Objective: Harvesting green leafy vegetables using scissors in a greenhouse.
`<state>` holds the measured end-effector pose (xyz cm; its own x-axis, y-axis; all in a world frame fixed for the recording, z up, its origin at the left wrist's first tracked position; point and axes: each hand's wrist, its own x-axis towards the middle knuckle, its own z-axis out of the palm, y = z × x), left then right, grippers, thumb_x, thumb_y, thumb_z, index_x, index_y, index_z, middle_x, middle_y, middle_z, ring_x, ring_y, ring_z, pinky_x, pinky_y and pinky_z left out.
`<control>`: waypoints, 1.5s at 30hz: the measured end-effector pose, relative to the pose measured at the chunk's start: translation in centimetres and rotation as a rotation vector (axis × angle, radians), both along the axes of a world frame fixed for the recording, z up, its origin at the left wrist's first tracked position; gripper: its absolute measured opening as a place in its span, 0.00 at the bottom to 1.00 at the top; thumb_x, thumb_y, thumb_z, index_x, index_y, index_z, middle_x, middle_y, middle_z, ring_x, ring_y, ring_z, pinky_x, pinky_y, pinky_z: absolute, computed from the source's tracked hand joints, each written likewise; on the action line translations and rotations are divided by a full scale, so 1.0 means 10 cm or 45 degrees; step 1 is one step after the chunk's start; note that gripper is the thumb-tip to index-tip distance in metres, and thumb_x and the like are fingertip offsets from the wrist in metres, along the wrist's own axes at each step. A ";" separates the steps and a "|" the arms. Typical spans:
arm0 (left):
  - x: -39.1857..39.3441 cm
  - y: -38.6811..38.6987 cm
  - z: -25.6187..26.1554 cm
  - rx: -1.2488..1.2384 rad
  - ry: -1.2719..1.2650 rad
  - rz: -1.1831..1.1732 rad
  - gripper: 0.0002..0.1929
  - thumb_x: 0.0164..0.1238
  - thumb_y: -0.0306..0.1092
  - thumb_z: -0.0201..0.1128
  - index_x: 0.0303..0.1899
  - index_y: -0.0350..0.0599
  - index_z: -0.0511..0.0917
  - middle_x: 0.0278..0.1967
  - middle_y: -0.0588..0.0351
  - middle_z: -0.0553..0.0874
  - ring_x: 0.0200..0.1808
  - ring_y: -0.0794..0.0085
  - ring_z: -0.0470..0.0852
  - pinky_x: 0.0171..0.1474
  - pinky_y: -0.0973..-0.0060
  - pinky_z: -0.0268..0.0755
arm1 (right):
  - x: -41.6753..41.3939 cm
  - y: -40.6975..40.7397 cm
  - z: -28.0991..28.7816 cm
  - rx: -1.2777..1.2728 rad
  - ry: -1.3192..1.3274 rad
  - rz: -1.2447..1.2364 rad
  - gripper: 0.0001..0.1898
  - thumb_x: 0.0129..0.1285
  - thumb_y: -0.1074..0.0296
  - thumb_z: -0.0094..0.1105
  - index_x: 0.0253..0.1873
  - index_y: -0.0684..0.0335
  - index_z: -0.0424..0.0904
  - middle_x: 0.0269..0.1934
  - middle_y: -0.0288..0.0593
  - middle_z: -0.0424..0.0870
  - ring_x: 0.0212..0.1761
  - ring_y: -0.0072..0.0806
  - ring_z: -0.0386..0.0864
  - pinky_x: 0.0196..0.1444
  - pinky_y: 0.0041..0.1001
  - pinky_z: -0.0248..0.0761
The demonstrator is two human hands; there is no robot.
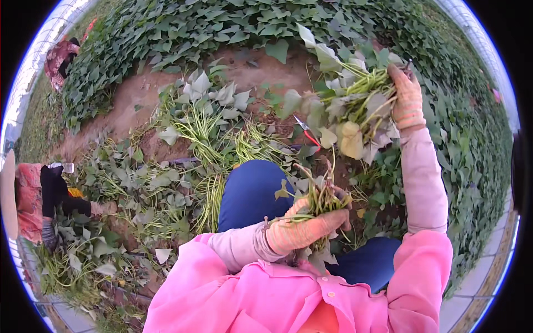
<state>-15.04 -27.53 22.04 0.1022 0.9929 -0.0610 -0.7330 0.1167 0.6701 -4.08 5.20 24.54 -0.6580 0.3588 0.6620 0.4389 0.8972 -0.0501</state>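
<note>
My left hand point(310, 224), in a striped knit work glove, is closed around a bundle of cut green stems point(322, 200) held close to my chest, with leaves hanging below it. Stretched forward at the upper right, my right hand point(406, 98), gloved alike, grips a larger bunch of leafy vine shoots point(362, 95), their leaves pointing left. Between the two hands and a little to the left, red-handled snips point(308, 132) lie on the ground among leaves. Piles of cut leafy stems point(204, 129) lie just beyond my blue-clad knee.
Uncut heart-leaved vines point(270, 18) grow across the top and down the right side. Bare soil point(137, 104) shows at the upper left. More cut vines point(154, 183) cover the ground to the left. One person point(31, 200) is at the left edge, another point(60, 62) farther off at the upper left.
</note>
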 end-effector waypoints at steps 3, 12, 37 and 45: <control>-0.13 0.17 0.10 -0.187 -0.116 -0.065 0.13 0.65 0.29 0.56 0.50 0.42 0.69 0.38 0.56 0.79 0.42 0.72 0.77 0.48 0.72 0.69 | -0.99 0.51 0.06 0.352 0.054 0.162 0.18 0.54 0.78 0.54 0.51 0.61 0.76 0.40 0.47 0.81 0.41 0.41 0.78 0.44 0.29 0.71; -0.47 0.15 -0.04 -0.338 -0.211 -0.032 0.14 0.64 0.29 0.58 0.51 0.45 0.68 0.40 0.56 0.79 0.42 0.74 0.78 0.42 0.76 0.70 | -2.90 0.63 -0.64 -0.762 0.779 0.569 0.09 0.60 0.68 0.62 0.43 0.62 0.76 0.31 0.34 0.80 0.30 0.19 0.75 0.37 0.21 0.70; -0.39 0.23 -0.05 0.347 0.517 0.271 0.10 0.55 0.25 0.60 0.40 0.39 0.73 0.33 0.57 0.78 0.36 0.71 0.77 0.38 0.72 0.69 | -1.23 0.18 -0.95 -1.341 0.596 0.085 0.10 0.64 0.66 0.58 0.46 0.64 0.76 0.38 0.33 0.78 0.40 0.21 0.72 0.47 0.22 0.65; -0.21 -0.06 0.08 0.175 -0.058 0.423 0.10 0.59 0.28 0.63 0.43 0.44 0.78 0.33 0.62 0.82 0.34 0.79 0.77 0.37 0.77 0.71 | -1.51 -0.66 0.07 -1.407 0.642 0.320 0.13 0.63 0.63 0.58 0.47 0.64 0.75 0.41 0.35 0.78 0.42 0.23 0.72 0.49 0.24 0.65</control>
<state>-17.10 -28.14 22.88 -0.2280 0.9710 0.0726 -0.7450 -0.2220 0.6290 -19.18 -1.39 25.26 -0.5489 0.7862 0.2839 -0.0269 0.3229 -0.9461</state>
